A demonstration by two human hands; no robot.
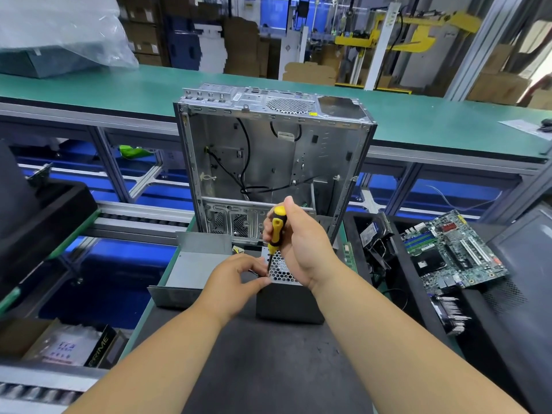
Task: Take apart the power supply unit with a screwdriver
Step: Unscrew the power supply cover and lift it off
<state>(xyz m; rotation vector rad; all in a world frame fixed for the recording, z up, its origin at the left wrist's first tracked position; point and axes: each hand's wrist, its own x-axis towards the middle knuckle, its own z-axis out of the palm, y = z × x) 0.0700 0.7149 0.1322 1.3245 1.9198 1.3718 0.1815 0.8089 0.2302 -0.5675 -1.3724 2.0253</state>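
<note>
Head view, right hand [301,249] grip clenched round yellow-and-black screwdriver [276,230], tip down on mesh top of power supply unit [288,289] on dark counter [268,369], left hand [231,277] pinching its corner, emptied computer case [268,162] upright behind

Bare dark mat [268,369] lies open in front of the power supply unit [288,297]. Behind it the empty computer case [268,150] blocks passage; a metal cover [191,267] crowds its left, a motherboard [454,252] its right.
</note>
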